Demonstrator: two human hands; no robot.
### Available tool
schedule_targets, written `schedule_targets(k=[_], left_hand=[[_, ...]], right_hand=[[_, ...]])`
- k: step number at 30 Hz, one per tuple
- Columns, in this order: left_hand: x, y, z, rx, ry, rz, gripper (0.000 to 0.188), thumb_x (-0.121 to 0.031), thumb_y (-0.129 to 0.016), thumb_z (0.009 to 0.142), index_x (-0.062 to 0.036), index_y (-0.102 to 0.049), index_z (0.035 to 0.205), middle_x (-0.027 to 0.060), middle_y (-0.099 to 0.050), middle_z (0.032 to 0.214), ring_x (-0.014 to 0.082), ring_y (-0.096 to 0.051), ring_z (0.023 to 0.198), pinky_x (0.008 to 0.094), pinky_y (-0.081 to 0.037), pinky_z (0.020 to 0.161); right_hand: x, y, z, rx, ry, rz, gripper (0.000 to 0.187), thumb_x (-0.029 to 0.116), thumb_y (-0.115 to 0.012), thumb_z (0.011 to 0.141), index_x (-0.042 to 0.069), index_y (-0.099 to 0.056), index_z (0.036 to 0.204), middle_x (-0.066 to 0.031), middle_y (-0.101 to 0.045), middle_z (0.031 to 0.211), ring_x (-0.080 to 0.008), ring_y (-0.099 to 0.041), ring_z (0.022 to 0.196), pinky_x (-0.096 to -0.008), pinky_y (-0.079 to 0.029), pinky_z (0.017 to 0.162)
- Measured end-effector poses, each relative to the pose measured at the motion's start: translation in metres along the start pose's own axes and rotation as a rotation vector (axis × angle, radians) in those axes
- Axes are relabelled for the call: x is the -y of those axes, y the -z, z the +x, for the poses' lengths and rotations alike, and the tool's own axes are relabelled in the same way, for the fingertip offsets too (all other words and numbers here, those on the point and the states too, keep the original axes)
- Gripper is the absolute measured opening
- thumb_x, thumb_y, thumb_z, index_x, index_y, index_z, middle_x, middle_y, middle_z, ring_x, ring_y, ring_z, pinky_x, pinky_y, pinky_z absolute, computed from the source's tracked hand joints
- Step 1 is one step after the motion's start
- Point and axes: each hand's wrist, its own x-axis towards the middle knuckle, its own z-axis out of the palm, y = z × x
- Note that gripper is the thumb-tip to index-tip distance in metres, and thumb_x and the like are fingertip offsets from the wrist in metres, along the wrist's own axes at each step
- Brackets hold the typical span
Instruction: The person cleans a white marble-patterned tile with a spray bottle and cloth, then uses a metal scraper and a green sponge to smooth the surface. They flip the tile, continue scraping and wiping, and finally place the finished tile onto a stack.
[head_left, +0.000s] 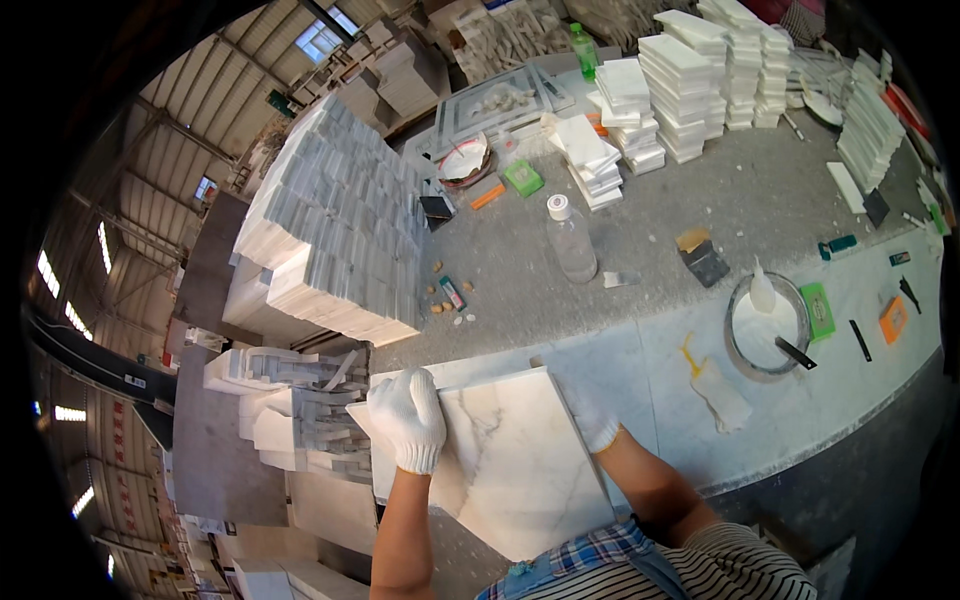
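A square white marble slab [520,450] with grey and brown veins lies tilted between my arms, its near corner close to my body. My left hand [408,415], in a white knit glove, is closed over the slab's far left edge. Beside the slab's right edge is my right hand [597,420], also gloved; it is blurred against the pale worktop, so its fingers cannot be made out. Under and beyond the slab runs a white marble worktop [640,350]. A crumpled white cloth or glove with a yellow end [718,395] lies to the right of my right hand.
Tall stacks of marble tiles [340,230] stand at the left, more stacks [680,85] at the back. On the grey table [500,290] stands a clear bottle [572,240]. A metal bowl of white paste [768,325] with a spatula [795,352] sits right, near a green box [818,311].
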Motion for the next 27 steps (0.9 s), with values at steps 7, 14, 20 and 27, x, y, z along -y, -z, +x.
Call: schedule_targets(k=[7, 14, 20, 27], left_hand=[[0.000, -0.004, 0.001, 0.004, -0.016, -0.016, 0.029, -0.019, -0.055, 0.101, -0.0067, -0.067, 0.077, 0.0141, -0.065, 0.073, 0.0381, -0.058, 0.068, 0.0471, -0.043, 0.070], [-0.003, -0.004, 0.005, 0.001, -0.050, 0.001, 0.033, -0.017, -0.055, 0.101, -0.0058, -0.059, 0.071, 0.0166, -0.058, 0.068, 0.0404, -0.055, 0.067, 0.0490, -0.041, 0.069], [0.002, -0.008, 0.003, -0.050, -0.043, 0.009, 0.032, -0.019, -0.057, 0.102, -0.0057, -0.059, 0.072, 0.0189, -0.059, 0.069, 0.0415, -0.057, 0.068, 0.0503, -0.041, 0.068], [-0.011, 0.004, 0.002, -0.052, 0.060, 0.088, 0.041, -0.028, -0.055, 0.104, -0.0037, -0.066, 0.072, 0.0232, -0.066, 0.073, 0.0450, -0.063, 0.067, 0.0526, -0.047, 0.062]], right_hand=[[-0.001, 0.010, -0.028, 0.147, -0.077, 0.394, 0.046, 0.030, -0.060, 0.111, 0.007, -0.052, 0.150, -0.0045, -0.068, 0.128, -0.0102, -0.067, 0.110, -0.0250, -0.057, 0.090], [0.005, 0.001, -0.014, -0.211, -0.142, 0.306, 0.055, 0.028, -0.058, 0.111, 0.007, -0.044, 0.159, -0.0092, -0.066, 0.139, -0.0159, -0.065, 0.121, -0.0315, -0.053, 0.104], [0.033, 0.003, -0.017, -0.114, 0.063, -0.807, 0.042, 0.027, -0.059, 0.106, 0.007, -0.066, 0.142, -0.0127, -0.076, 0.125, -0.0259, -0.071, 0.113, -0.0400, -0.053, 0.096], [0.109, -0.016, -0.113, -0.287, -0.248, -1.622, 0.031, 0.034, -0.055, 0.103, 0.008, -0.071, 0.097, -0.0203, -0.073, 0.095, -0.0415, -0.070, 0.088, -0.0528, -0.053, 0.081]])
